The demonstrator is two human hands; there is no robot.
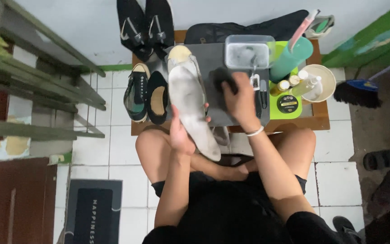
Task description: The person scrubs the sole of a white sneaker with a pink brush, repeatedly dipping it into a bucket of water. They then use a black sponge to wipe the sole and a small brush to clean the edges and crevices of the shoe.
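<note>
My left hand (180, 133) has its grip closed on a white shoe (190, 101), sole up, held over the grey mat (224, 115) on the counter (319, 118). My right hand (240, 101) grips a dark brush (222, 79) beside it. The sole looks grubby (greyish smears all over), so I judge scrubbing is barely underway.

Low wooden table (321, 121) with grey mat (213, 58), green tray (274, 113), shoes (147, 97).
</note>
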